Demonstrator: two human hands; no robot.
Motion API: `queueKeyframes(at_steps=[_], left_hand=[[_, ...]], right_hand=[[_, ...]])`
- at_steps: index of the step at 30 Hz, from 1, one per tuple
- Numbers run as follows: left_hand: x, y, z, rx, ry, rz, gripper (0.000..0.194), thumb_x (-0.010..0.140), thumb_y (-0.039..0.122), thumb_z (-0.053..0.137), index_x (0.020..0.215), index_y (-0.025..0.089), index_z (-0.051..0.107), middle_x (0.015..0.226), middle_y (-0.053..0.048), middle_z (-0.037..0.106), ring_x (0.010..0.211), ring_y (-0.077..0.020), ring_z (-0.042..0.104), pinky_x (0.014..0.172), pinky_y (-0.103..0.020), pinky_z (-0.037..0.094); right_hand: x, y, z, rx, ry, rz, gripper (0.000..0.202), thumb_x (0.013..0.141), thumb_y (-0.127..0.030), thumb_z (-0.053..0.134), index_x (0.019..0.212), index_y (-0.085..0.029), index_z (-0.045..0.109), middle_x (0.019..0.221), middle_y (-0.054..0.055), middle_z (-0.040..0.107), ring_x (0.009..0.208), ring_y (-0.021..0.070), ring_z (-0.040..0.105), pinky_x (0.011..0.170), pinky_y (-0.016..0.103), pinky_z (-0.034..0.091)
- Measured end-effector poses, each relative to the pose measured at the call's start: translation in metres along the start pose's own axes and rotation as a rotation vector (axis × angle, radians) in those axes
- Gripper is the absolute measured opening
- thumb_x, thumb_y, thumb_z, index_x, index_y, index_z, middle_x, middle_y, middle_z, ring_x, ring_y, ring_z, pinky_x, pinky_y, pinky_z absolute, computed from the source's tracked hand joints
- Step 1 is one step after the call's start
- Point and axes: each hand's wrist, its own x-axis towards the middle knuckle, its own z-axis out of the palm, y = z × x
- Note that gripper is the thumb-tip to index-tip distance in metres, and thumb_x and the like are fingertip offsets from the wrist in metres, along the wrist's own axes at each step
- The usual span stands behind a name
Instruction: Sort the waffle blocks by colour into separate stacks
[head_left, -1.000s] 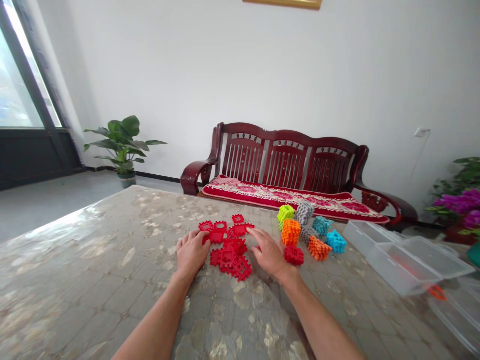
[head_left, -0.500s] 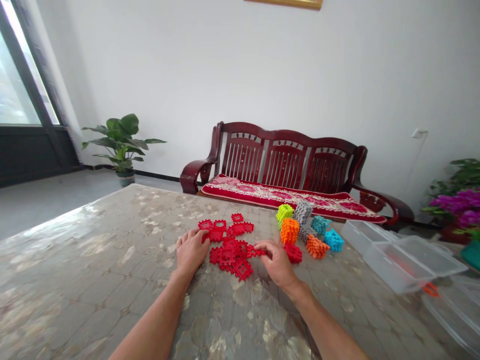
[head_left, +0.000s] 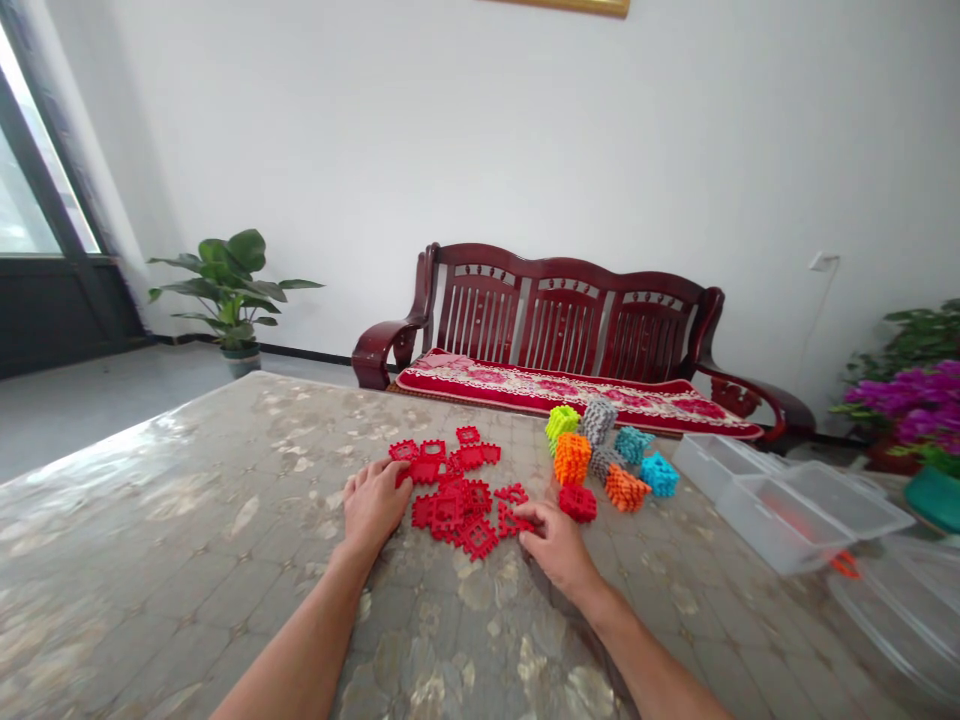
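Observation:
Many flat red interlocking building tiles [head_left: 448, 510] with notched edges lie in a loose pile on the table. My right hand [head_left: 559, 545] grips one red tile [head_left: 507, 520] at its right edge, thumb and fingers pinched together, just right of the pile. Another red tile [head_left: 512, 493] lies right behind that one. My left hand [head_left: 376, 505] rests on the table at the pile's left side, fingers bent but apart. Its fingertips are beside a red tile [head_left: 427, 470], and I cannot tell whether they touch it. A red assembled block [head_left: 577, 503] stands behind my right hand.
Assembled blocks in yellow-green [head_left: 562, 424], orange [head_left: 572, 458], grey [head_left: 599, 421] and blue [head_left: 659, 475] stand together at the back right. Clear plastic boxes [head_left: 787, 510] sit farther right, with an orange piece [head_left: 845, 564] beside them. A wooden bench [head_left: 562, 300] is behind the table.
My right hand has moved slightly toward me; the tile at its fingertips now lies flatter and nearer, with another red tile visible behind it. My left hand stays put. The view has shifted slightly.

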Motion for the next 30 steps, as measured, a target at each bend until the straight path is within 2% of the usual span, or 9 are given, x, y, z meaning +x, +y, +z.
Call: queueKeyframes(at_steps=[3, 5, 7, 11, 15, 18, 22, 25, 30], left_hand=[[0.000, 0.000, 0.000, -0.002, -0.003, -0.003, 0.040, 0.088, 0.036, 0.043, 0.117, 0.029, 0.069, 0.132, -0.005, 0.063, 0.121, -0.0270, 0.054, 0.105, -0.043, 0.035], [0.000, 0.001, 0.000, -0.002, -0.004, -0.007, 0.040, 0.088, 0.036, 0.043, 0.117, 0.029, 0.069, 0.132, -0.005, 0.062, 0.121, -0.0270, 0.054, 0.105, -0.043, 0.034], [-0.001, 0.002, -0.001, -0.001, -0.009, -0.011, 0.040, 0.088, 0.036, 0.043, 0.118, 0.029, 0.069, 0.132, -0.005, 0.062, 0.122, -0.0270, 0.053, 0.106, -0.043, 0.034], [-0.002, 0.003, -0.003, -0.002, -0.020, -0.010, 0.040, 0.088, 0.037, 0.042, 0.118, 0.029, 0.068, 0.134, -0.005, 0.061, 0.123, -0.0272, 0.053, 0.106, -0.044, 0.034], [-0.002, 0.003, -0.003, -0.001, -0.019, -0.010, 0.040, 0.088, 0.036, 0.042, 0.118, 0.029, 0.068, 0.133, -0.005, 0.062, 0.122, -0.0272, 0.053, 0.106, -0.044, 0.034], [-0.002, 0.003, -0.004, -0.002, -0.016, -0.007, 0.040, 0.088, 0.035, 0.043, 0.117, 0.029, 0.069, 0.133, -0.005, 0.062, 0.122, -0.0265, 0.053, 0.106, -0.044, 0.033], [-0.003, 0.003, -0.003, -0.002, -0.015, -0.008, 0.040, 0.088, 0.035, 0.042, 0.118, 0.029, 0.068, 0.132, -0.005, 0.062, 0.123, -0.0258, 0.052, 0.106, -0.043, 0.033], [-0.002, 0.003, -0.002, 0.000, -0.009, -0.011, 0.040, 0.088, 0.035, 0.043, 0.118, 0.029, 0.069, 0.131, -0.005, 0.063, 0.121, -0.0262, 0.053, 0.106, -0.043, 0.033], [-0.001, 0.002, -0.001, -0.006, -0.012, -0.006, 0.039, 0.088, 0.036, 0.042, 0.116, 0.029, 0.069, 0.132, -0.005, 0.063, 0.121, -0.0265, 0.054, 0.105, -0.043, 0.033]], right_hand=[[-0.002, -0.006, -0.002, -0.147, 0.061, -0.095, 0.033, 0.068, -0.008, 0.051, 0.090, -0.020, 0.073, 0.100, 0.006, 0.072, 0.100, 0.0208, 0.066, 0.094, 0.038, 0.050], [-0.003, -0.012, -0.003, -0.251, 0.130, -0.158, 0.037, 0.071, -0.006, 0.049, 0.094, -0.021, 0.073, 0.108, 0.007, 0.070, 0.107, 0.0210, 0.062, 0.100, 0.039, 0.046], [-0.004, -0.020, 0.000, -0.340, 0.144, -0.211, 0.038, 0.076, -0.006, 0.049, 0.100, -0.023, 0.072, 0.112, 0.006, 0.070, 0.111, 0.0215, 0.059, 0.102, 0.039, 0.043], [0.001, -0.038, 0.013, -0.470, 0.066, -0.243, 0.031, 0.083, -0.014, 0.055, 0.107, -0.026, 0.071, 0.113, 0.004, 0.071, 0.112, 0.0224, 0.057, 0.101, 0.039, 0.040], [0.014, -0.054, 0.028, -0.641, 0.002, -0.226, 0.032, 0.084, -0.027, 0.064, 0.116, -0.027, 0.068, 0.119, 0.004, 0.069, 0.121, 0.0263, 0.050, 0.104, 0.042, 0.035], [0.023, -0.060, 0.035, -0.715, -0.061, -0.207, 0.036, 0.083, -0.037, 0.067, 0.118, -0.028, 0.067, 0.117, 0.006, 0.070, 0.117, 0.0261, 0.053, 0.100, 0.041, 0.036], [0.031, -0.063, 0.038, -0.735, -0.093, -0.230, 0.024, 0.087, -0.035, 0.063, 0.108, -0.029, 0.070, 0.108, 0.003, 0.073, 0.108, 0.0228, 0.057, 0.095, 0.037, 0.038], [0.032, -0.062, 0.034, -0.700, -0.042, -0.210, 0.020, 0.091, -0.028, 0.055, 0.102, -0.029, 0.072, 0.101, 0.003, 0.074, 0.103, 0.0211, 0.059, 0.092, 0.034, 0.040], [0.031, -0.047, 0.012, -0.399, 0.050, -0.095, 0.034, 0.090, -0.027, 0.051, 0.122, -0.027, 0.064, 0.112, 0.003, 0.072, 0.102, 0.0198, 0.065, 0.092, 0.032, 0.046]])
